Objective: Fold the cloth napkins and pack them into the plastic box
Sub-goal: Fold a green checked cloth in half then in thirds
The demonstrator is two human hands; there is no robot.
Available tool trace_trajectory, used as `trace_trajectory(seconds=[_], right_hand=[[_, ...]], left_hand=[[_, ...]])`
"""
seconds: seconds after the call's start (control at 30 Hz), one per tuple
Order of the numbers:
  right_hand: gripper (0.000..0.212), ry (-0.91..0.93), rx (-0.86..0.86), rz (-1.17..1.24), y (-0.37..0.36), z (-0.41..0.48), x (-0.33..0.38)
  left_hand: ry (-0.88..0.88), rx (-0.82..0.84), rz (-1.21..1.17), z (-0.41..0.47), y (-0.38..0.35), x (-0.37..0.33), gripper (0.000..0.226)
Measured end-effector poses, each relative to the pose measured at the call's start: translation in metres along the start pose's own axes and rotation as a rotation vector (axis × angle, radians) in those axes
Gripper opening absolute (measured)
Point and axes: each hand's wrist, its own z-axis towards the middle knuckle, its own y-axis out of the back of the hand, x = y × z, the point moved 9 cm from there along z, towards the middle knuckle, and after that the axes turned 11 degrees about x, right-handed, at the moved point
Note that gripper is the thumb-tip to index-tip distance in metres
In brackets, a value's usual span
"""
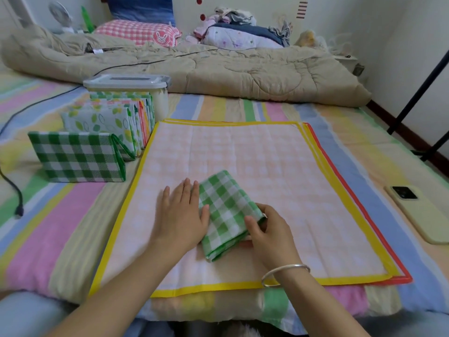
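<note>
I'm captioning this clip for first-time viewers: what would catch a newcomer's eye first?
At centre, the left hand lies flat against a folded green checked napkin while the right hand pinches its right edge, on a spread peach cloth with a yellow border. To the left, a row of folded napkins stands in front of the lidded plastic box.

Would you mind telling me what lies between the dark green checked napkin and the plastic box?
In the head view, a row of folded leaf-print napkins stands on edge between the dark green checked napkin and the plastic box.
</note>
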Motion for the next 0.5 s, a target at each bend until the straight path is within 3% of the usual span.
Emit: trace_trajectory(seconds=[0.1, 0.23, 0.37, 0.5], right_hand=[[0.022, 0.069, 0.006, -0.009, 0.004, 0.013, 0.004], [0.024, 0.190, 0.085, -0.102, 0.004, 0.027, 0.036], [0.028, 0.313, 0.169, -0.188, -0.022, 0.044, 0.088], [0.028, 0.443, 0.191, -0.164, -0.060, 0.060, 0.137]], left_hand=[[-0.006, -0.033, -0.235, 0.000, 0.014, 0.014, 0.066], [0.016, -0.210, -0.671, -0.012, 0.042, 0.055, 0.062], [0.124, -0.334, -0.895, -0.025, 0.051, 0.100, 0.062], [0.283, -0.558, -0.963, -0.046, 0.060, 0.157, 0.055]])
